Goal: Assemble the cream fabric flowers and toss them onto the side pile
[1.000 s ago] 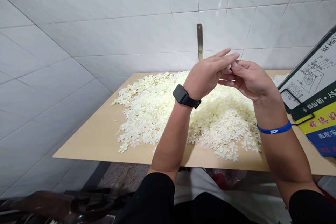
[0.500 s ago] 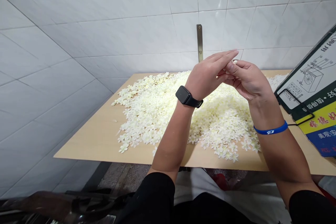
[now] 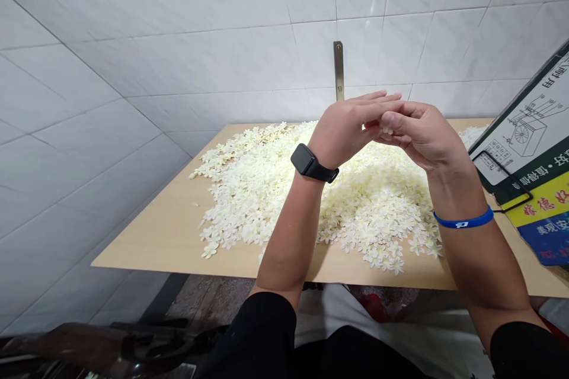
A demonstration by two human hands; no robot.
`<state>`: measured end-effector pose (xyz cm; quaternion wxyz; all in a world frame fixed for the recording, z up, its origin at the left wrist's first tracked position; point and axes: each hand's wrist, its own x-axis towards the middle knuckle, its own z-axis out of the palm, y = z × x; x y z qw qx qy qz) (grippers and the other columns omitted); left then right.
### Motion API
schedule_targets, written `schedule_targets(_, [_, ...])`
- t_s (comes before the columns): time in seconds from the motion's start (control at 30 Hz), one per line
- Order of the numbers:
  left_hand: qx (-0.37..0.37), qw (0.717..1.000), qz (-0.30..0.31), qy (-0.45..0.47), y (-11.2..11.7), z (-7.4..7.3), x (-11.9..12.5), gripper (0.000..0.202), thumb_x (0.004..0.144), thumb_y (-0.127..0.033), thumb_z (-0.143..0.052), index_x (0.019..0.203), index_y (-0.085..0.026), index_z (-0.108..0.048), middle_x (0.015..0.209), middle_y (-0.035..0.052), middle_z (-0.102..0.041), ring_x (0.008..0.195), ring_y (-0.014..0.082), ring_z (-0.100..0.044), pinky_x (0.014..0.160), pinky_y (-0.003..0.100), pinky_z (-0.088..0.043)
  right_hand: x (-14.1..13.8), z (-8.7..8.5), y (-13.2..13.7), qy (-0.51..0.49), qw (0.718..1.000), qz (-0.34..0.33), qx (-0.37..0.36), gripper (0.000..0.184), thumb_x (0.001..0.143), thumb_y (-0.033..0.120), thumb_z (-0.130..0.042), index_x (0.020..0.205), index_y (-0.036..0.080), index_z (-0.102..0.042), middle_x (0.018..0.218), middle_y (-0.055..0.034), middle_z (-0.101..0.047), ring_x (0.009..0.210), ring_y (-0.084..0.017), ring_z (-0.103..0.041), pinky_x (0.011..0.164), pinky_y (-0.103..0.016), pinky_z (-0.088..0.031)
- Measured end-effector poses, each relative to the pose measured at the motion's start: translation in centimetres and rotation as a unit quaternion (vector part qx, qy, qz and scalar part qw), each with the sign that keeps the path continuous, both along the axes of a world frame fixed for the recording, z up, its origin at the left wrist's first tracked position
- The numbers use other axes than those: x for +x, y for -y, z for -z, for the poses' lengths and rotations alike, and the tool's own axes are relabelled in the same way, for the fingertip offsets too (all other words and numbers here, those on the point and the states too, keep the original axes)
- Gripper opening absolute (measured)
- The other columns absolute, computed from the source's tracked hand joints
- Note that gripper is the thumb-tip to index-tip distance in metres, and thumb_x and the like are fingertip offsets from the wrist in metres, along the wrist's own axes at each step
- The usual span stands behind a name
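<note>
On the left side of the table [image 3: 155, 237] the wood is bare, and then the pile of small white flowers [image 3: 275, 189] begins and spreads toward the tiled wall. Above this pile my two hands meet in the air, well apart from the flowers below. My left hand [image 3: 342, 130], with the black watch [image 3: 311, 164] on its wrist, has the fingers stretched almost flat, and their tips go over the fingers of the other hand. From this view I cannot tell if it pinches something or only touches. Between the hands sits one small flower piece [image 3: 387, 129] – pale, and half hidden by fingers. My right hand [image 3: 422, 133] is curled, and its thumb and fingertips close on this piece. Lower on that arm is the blue wristband [image 3: 463, 219], and further right a printed carton [image 3: 524, 142] leans at the table edge.

I judge that the step in hand is working one flower between the fingertips, above the heap. The next move calls for a light, exact pinch – the piece is thin and could easily slip down among the others.
</note>
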<state>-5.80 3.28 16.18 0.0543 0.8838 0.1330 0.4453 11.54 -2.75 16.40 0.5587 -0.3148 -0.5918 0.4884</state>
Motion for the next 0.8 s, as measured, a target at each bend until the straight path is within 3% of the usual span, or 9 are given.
schedule_targets(0.17, [-0.012, 1.0, -0.002, 0.002, -0.8, 0.5, 0.2, 0.048, 0.092, -0.02, -0.059, 0.135, -0.039, -0.065, 0.129, -0.0063, -0.074, 0.122, 0.0191, -0.071, 0.105, 0.038, -0.061, -0.8, 0.3, -0.1, -0.002, 0.995, 0.084, 0.061, 0.035, 0.073, 0.053, -0.088, 0.073, 0.021, -0.073, 0.073, -0.0013, -0.068, 0.081, -0.018, -0.07, 0.08, -0.036, -0.064])
schedule_targets(0.3, [-0.027, 0.999, 0.013, 0.034, -0.4, 0.4, 0.0, 0.039, 0.099, -0.023, -0.049, 0.128, -0.038, -0.07, 0.125, -0.0072, -0.075, 0.121, 0.0182, -0.071, 0.104, 0.039, -0.062, 0.1, 0.3, -0.3, 0.006, 0.999, 0.012, 0.034, 0.038, 0.077, 0.059, -0.083, 0.079, 0.022, -0.074, 0.079, -0.0015, -0.07, 0.088, -0.019, -0.072, 0.082, -0.037, -0.066])
schedule_targets(0.4, [-0.041, 0.997, 0.022, 0.059, 0.0, 0.1, -0.2, 0.028, 0.099, -0.03, -0.055, 0.118, -0.036, -0.075, 0.121, -0.0064, -0.076, 0.124, 0.0224, -0.07, 0.106, 0.045, -0.061, 0.6, 0.1, -0.3, 0.018, 0.999, -0.03, 0.012, 0.04, 0.076, 0.061, -0.083, 0.086, 0.022, -0.076, 0.086, -0.0034, -0.073, 0.092, -0.019, -0.073, 0.087, -0.036, -0.066])
schedule_targets(0.47, [-0.051, 0.997, 0.019, 0.064, 0.0, -0.1, -0.3, 0.022, 0.094, -0.035, -0.066, 0.114, -0.034, -0.076, 0.119, -0.0053, -0.076, 0.125, 0.0253, -0.07, 0.106, 0.046, -0.06, 0.5, 0.0, -0.2, 0.02, 0.999, -0.024, 0.023, 0.038, 0.075, 0.056, -0.086, 0.089, 0.021, -0.077, 0.089, -0.0044, -0.075, 0.095, -0.019, -0.073, 0.091, -0.036, -0.065])
schedule_targets(0.6, [-0.02, 0.999, 0.013, 0.037, -0.5, -0.2, -0.5, 0.04, 0.088, -0.042, -0.076, 0.126, -0.034, -0.071, 0.122, -0.0013, -0.075, 0.116, 0.0241, -0.072, 0.096, 0.04, -0.064, 0.3, 0.0, 0.1, 0.035, 0.997, 0.007, 0.071, 0.032, 0.079, 0.049, -0.085, 0.09, 0.021, -0.077, 0.09, -0.005, -0.075, 0.098, -0.022, -0.073, 0.094, -0.041, -0.064])
schedule_targets(0.67, [0.024, 0.999, 0.004, 0.039, -0.8, -0.2, -0.5, 0.04, 0.09, -0.042, -0.074, 0.128, -0.034, -0.069, 0.123, 0.0, -0.074, 0.117, 0.0224, -0.072, 0.094, 0.037, -0.064, 0.4, 0.0, 0.2, 0.055, 0.994, 0.02, 0.095, 0.03, 0.084, 0.046, -0.082, 0.102, 0.022, -0.076, 0.093, -0.0041, -0.074, 0.1, -0.022, -0.073, 0.097, -0.043, -0.063])
schedule_targets(0.8, [0.078, 0.994, -0.008, 0.076, -0.4, -0.4, -0.4, 0.02, 0.096, -0.038, -0.067, 0.114, -0.032, -0.073, 0.125, 0.0016, -0.071, 0.123, 0.0215, -0.068, 0.097, 0.04, -0.061, 0.6, 0.0, 0.1, 0.087, 0.983, 0.057, 0.154, 0.038, 0.091, 0.04, -0.075, 0.127, 0.029, -0.067, 0.098, -0.001, -0.074, 0.102, -0.02, -0.072, 0.102, -0.044, -0.06])
